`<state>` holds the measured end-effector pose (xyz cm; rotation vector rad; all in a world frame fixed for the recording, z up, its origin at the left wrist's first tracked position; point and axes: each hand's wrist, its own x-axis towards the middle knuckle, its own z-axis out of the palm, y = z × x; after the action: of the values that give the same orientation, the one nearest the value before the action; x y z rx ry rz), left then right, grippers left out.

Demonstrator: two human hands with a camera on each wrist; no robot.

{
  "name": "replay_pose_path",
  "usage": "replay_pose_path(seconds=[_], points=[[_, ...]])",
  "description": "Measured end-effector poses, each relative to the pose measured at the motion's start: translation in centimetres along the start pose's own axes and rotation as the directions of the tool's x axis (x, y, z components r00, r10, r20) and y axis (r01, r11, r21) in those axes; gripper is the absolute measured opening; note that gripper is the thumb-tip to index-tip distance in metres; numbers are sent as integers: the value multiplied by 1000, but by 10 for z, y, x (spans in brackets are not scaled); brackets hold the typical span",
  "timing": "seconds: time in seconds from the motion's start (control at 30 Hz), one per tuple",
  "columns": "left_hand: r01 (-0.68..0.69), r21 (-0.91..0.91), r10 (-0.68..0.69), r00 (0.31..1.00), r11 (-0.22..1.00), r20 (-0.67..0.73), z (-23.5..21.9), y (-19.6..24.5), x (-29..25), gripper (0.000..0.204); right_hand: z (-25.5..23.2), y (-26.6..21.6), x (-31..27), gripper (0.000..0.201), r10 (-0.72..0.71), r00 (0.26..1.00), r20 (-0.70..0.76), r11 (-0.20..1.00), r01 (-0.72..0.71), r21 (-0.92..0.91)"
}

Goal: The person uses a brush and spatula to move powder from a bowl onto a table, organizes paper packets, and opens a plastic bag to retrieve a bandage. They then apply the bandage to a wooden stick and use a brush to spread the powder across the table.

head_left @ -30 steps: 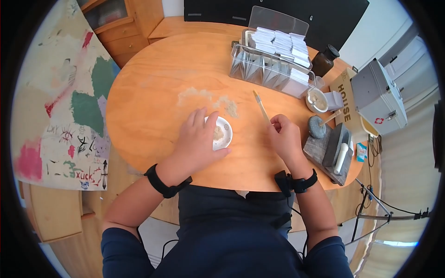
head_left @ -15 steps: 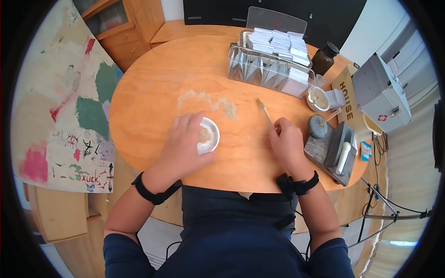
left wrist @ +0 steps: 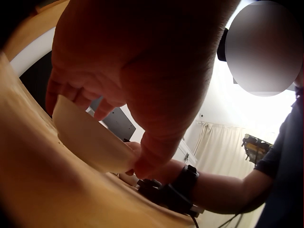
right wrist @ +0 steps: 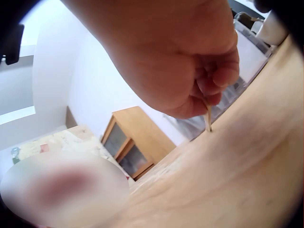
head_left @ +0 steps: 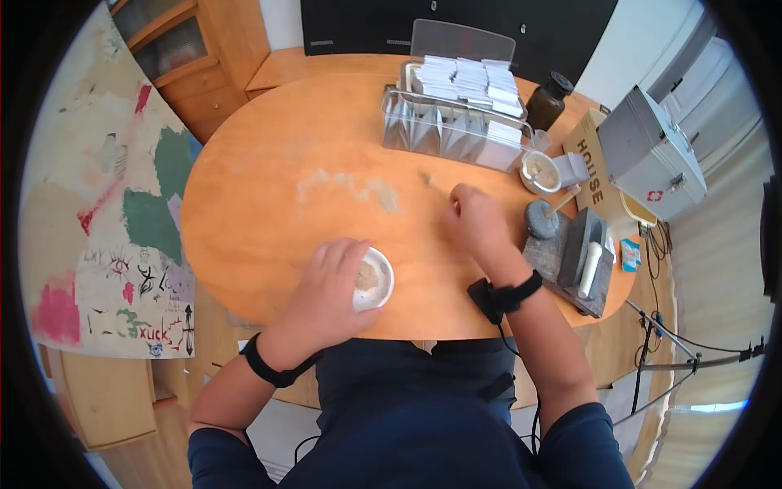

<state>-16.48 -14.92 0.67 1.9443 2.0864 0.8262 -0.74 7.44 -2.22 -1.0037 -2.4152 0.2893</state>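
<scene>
My left hand (head_left: 326, 289) holds a small white bowl (head_left: 375, 285) by its rim near the table's front edge, fingers on the far side and thumb on the near side. Beige powder lies inside the bowl. From the left wrist view, the bowl (left wrist: 90, 137) appears tilted close over the tabletop. A thin brush (head_left: 429, 179) is pinched in my right hand (head_left: 476, 222), its bristle end pointing away and left; the grip covers most of the handle. Ahead of both hands, a trail of spilled beige powder (head_left: 386, 196) marks the wood.
A clear box (head_left: 456, 134) of white packets stands at the back, with a brown bottle (head_left: 547, 102) beside it. To the right are a powder-filled cup (head_left: 540, 173), a round grey stone with a stick (head_left: 541, 218), a grey slab (head_left: 544, 254) and a metal case (head_left: 652, 159).
My left hand has shifted the bowl left, then toward the front edge. The right hand has moved forward with the brush, which now looks shorter and blurred.
</scene>
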Motion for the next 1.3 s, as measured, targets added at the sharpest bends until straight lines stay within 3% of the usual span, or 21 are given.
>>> replay_pose_path(seconds=[0.07, 0.13, 0.2, 0.37, 0.43, 0.47, 0.53, 0.6, 0.67, 0.7, 0.77, 0.8, 0.87, 0.9, 0.97, 1.0, 1.07, 1.1, 1.17, 1.23, 1.3], points=[[-38, -9, 38, 999, 999, 8, 4, 6, 2, 74, -2, -17, -9, 10, -80, 994, 70, 993, 73, 93], [-49, -24, 49, 999, 999, 0, 10, 11, 6, 72, -11, -21, -17, 10, 30, 999, 10, 999, -31, 13], [-57, -44, 57, 998, 997, 0, 18, 14, 9, 71, -17, -15, -21, 11, 111, 993, 46, 992, -108, -72], [-141, -92, 143, 989, 986, 22, 40, 17, 24, 67, -18, -23, -35, 13, 77, 976, 203, 970, -120, 213], [-130, -86, 134, 990, 988, 36, 43, 18, 28, 67, -23, -25, -32, 13, 268, 949, 167, 909, -306, 281], [-132, -91, 137, 989, 987, 59, 43, 18, 28, 67, -22, -20, -31, 13, 253, 951, 176, 910, -296, 291], [-130, -79, 133, 990, 988, 44, 48, 17, 30, 66, -24, -12, -27, 12, 341, 902, 265, 773, -429, 466], [-142, -77, 144, 989, 987, 30, 51, 15, 31, 65, -34, -16, -25, 11, 332, 890, 314, 732, -453, 509], [-215, 53, 222, 949, 975, -223, 52, 15, 34, 51, -42, -23, -24, 12, 318, 877, 361, 659, -478, 581], [-215, 56, 222, 949, 975, -224, 50, 15, 38, 51, -46, -29, -24, 12, 316, 878, 360, 659, -476, 583], [-139, -71, 113, 949, 988, -295, 37, 14, 50, 35, -51, -43, -23, 13, 281, 835, 474, 434, -551, 713], [-127, -61, 103, 950, 990, -296, 32, 13, 54, 35, -49, -49, -23, 13, 267, 835, 481, 430, -550, 716], [136, -529, -232, 965, 838, -119, 27, 15, 64, 27, -44, -59, -22, 12, 176, 810, 559, 294, -585, 756], [142, -522, -239, 963, 841, -123, 29, 16, 66, 27, -41, -64, -21, 12, 165, 811, 562, 290, -584, 758], [272, -862, -464, 885, 428, 49, 33, 17, 70, 23, -33, -73, -18, 12, 130, 833, 537, 246, -552, 797], [273, -860, -468, 883, 430, 47, 31, 16, 70, 23, -29, -76, -16, 12, 125, 833, 539, 244, -553, 797], [329, -923, -523, 833, 199, 184, 25, 12, 72, 18, -25, -81, -11, 14, 62, 819, 570, 278, -563, 778], [331, -922, -527, 830, 201, 183, 21, 8, 71, 18, -26, -82, -8, 14, 58, 818, 572, 275, -564, 779], [314, -911, -595, 798, 267, 101, 11, -5, 68, 15, -34, -86, -2, 15, 4, 812, 583, 393, -538, 746], [333, -833, -596, 803, 441, 6, -10, -35, 54, 17, -39, -75, 5, 16, -8, 829, 560, 347, -523, 779], [370, -551, -567, 787, 748, -241, -27, -83, 32, 18, -46, -60, 13, 13, -1, 852, 523, 265, -504, 822]])
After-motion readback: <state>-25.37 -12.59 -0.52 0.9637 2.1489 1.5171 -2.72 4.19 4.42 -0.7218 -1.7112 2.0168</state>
